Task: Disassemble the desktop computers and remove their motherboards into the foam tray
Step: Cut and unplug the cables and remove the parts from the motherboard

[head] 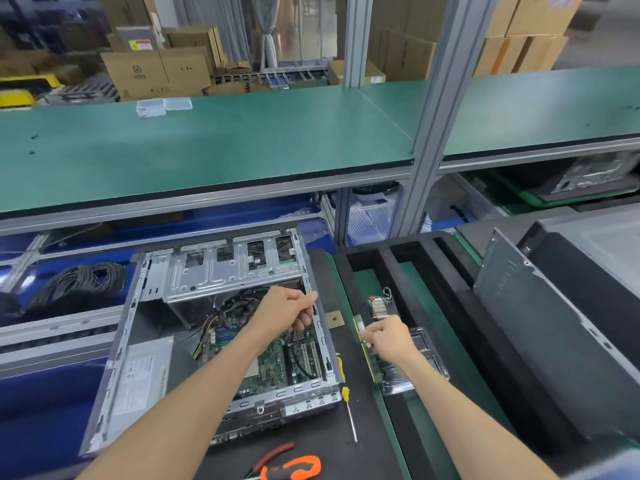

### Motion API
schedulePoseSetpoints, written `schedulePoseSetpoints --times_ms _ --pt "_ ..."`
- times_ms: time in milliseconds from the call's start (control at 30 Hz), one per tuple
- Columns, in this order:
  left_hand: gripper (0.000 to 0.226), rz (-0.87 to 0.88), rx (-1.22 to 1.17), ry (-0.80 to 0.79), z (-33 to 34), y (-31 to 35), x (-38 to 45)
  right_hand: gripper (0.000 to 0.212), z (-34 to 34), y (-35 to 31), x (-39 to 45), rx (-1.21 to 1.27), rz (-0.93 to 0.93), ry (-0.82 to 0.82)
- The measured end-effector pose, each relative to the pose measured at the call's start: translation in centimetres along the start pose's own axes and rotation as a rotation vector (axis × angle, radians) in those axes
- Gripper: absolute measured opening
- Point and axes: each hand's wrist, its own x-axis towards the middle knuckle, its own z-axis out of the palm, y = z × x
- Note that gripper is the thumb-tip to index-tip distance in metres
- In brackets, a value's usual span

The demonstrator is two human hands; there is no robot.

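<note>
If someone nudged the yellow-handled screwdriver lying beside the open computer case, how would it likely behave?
The screwdriver would probably roll: its handle and thin metal shaft look round, and it lies loose on the flat black mat. It looks stiff and light. Rolling left, it would likely stop soon against the computer case, which its handle almost touches.

Labels on the power supply and cartons are illegible.

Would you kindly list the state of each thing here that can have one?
computer case: side panel off, lying open.
motherboard: still inside the case.
left hand: curled over the case's right edge.
right hand: pinching a memory stick.
foam tray: holds no motherboard.
screwdriver: lying idle beside the case.
</note>
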Motion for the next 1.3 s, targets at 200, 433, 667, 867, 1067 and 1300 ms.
schedulePoseSetpoints --times_ms 200,433,667,867,1067,1300 --pt "0.043 -0.066 -0.086 0.007 -0.2 -1.5 -0.2 0.030 2.3 1.3 1.0 -0.115 -0.007 -0.098" --pt "0.040 -0.112 -0.082 -0.018 -0.7 -2.6 -0.1 0.022 3.6 1.0 1.1 -0.180 -0.003 -0.027" --pt "0.039 -0.114 -0.079 -0.017 -1.1 -3.1 0.0 0.017 3.3 -0.9 0.6 -0.294 -0.110 0.085" --pt "0.028 -0.108 0.157 0.174 -2.1 -4.4 0.0 0.017 2.2 -6.3 0.1 -0.044 -0.349 0.277" --pt "0.010 -0.109 0.296 0.467 -3.3 -6.1 -0.6 0.013 4.0 -11.5 -2.1 0.122 -0.513 0.243" --pt "0.010 -0.076 0.293 0.400 -3.2 -5.7 0.3 0.015 8.8 -12.9 -3.7 -0.109 -0.437 0.119"
